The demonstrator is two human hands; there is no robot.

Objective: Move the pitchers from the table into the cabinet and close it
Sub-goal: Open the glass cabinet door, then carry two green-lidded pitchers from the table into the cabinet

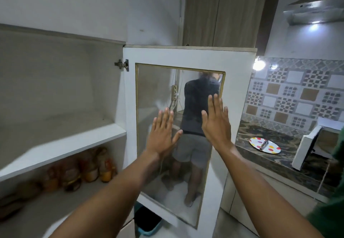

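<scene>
The white cabinet door (236,107) with a glass pane stands swung open on its hinge (122,64). My left hand (162,133) and my right hand (216,120) are both flat, fingers spread, against or just in front of the glass. Neither holds anything. The cabinet (61,139) is open at the left: its upper shelf is bare, and on the lower shelf several blurred orange and brown pitchers (89,168) stand in a row.
Through the glass another person (197,122) stands with their back turned. At the right a dark marble counter (270,155) holds a spotted plate (264,144) and a white microwave (314,144) with its door ajar. A blue bin (149,223) sits on the floor.
</scene>
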